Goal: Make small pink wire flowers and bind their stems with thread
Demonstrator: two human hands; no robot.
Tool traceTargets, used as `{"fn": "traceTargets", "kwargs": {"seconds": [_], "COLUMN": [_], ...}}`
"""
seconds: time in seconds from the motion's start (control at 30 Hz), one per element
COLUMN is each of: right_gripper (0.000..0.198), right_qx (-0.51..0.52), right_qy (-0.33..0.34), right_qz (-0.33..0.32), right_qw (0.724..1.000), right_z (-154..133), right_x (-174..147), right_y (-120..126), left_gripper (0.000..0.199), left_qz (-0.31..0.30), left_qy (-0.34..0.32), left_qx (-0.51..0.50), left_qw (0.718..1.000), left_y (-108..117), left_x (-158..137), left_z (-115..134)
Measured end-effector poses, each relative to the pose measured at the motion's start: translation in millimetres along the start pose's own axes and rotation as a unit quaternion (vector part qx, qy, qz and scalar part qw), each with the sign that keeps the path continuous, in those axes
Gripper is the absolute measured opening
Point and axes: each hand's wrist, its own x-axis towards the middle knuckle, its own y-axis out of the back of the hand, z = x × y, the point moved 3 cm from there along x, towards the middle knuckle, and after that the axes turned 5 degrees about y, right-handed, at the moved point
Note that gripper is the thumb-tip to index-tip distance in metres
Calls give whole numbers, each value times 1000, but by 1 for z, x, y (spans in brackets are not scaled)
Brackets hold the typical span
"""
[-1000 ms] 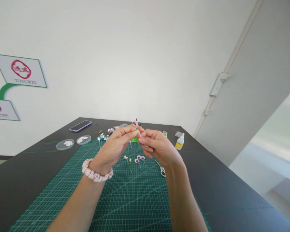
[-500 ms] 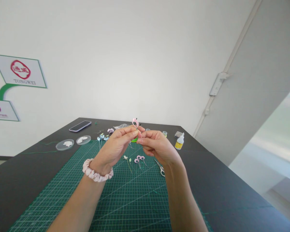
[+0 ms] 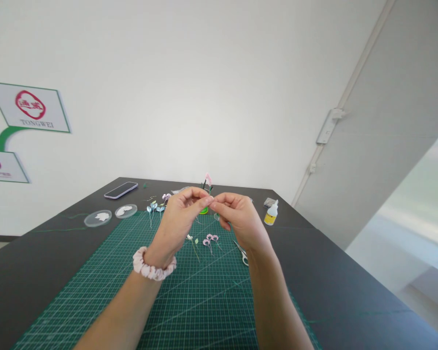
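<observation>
A small pink flower (image 3: 208, 179) stands up from between my fingertips, its thin green stem pinched there. My left hand (image 3: 185, 210) is closed, thumb and forefinger pressed on the stem. Touching it from the other side, my right hand (image 3: 237, 214) is closed in a pinch too, at the stem's lower part; the exact grip is hidden. Below the hands, pink-purple flowers (image 3: 209, 239) with wire stems and a white bud on a stem (image 3: 190, 237) lie on the green cutting mat (image 3: 200, 296). Scissors (image 3: 243, 254) lie beside my right forearm.
At the right stands a glue bottle (image 3: 271, 214). Two clear dishes with white pieces, one nearer (image 3: 98, 218), lie at the left. A phone (image 3: 121, 190) rests farther back. Blue flowers (image 3: 151, 208) lie on the mat's far left corner. A green round object (image 3: 204, 210) shows behind my hands.
The pink flower has turned, showing a narrower side, and sits slightly higher and to the right. My left hand has shifted right, and the fingertips of both hands have come together.
</observation>
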Motion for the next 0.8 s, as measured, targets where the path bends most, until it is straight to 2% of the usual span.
{"fn": "traceTargets", "kwargs": {"seconds": [0.27, 0.4, 0.8], "right_gripper": [16, 15, 16], "right_qx": [-56, -59, -56], "right_qy": [23, 22, 37], "right_qz": [24, 12, -19], "right_qw": [998, 998, 998], "right_z": [-6, -6, -5], "right_x": [-2, -3, -4], "right_y": [-3, -1, 8], "left_gripper": [11, 10, 14], "left_qz": [18, 15, -20], "left_qy": [-4, -9, 32], "left_qx": [16, 15, -3], "left_qw": [1000, 1000, 999], "left_y": [1, 2, 4], "left_x": [0, -1, 1], "left_z": [1, 0, -2]}}
